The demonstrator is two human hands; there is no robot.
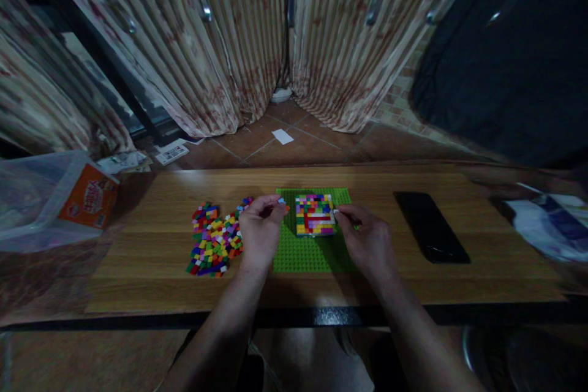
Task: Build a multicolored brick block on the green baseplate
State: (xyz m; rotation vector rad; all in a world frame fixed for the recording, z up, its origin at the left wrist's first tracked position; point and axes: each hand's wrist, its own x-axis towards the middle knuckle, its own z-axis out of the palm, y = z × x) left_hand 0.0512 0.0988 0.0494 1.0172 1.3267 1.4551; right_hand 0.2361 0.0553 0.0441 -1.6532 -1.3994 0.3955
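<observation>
A square block of multicoloured toy bricks [314,214] stands on a green studded baseplate [303,257]. My left hand [261,226] is closed just left of the block, between it and the loose bricks. A small light blue brick [281,200] shows at its fingertips, with a bit of orange beside it that I cannot make out well. At the block's right side, my right hand [367,237] pinches a small white brick [335,212] close to the block's edge; whether it touches is unclear. A pile of loose toy bricks [215,239] lies to the left, partly behind my left hand.
The wooden table [147,239] carries a black phone-like slab [432,226] at right. Off the table's left end is a clear plastic tub [41,196] with an orange label. White and blue packaging [551,226] lies off to the right. Striped curtains [248,43] hang behind.
</observation>
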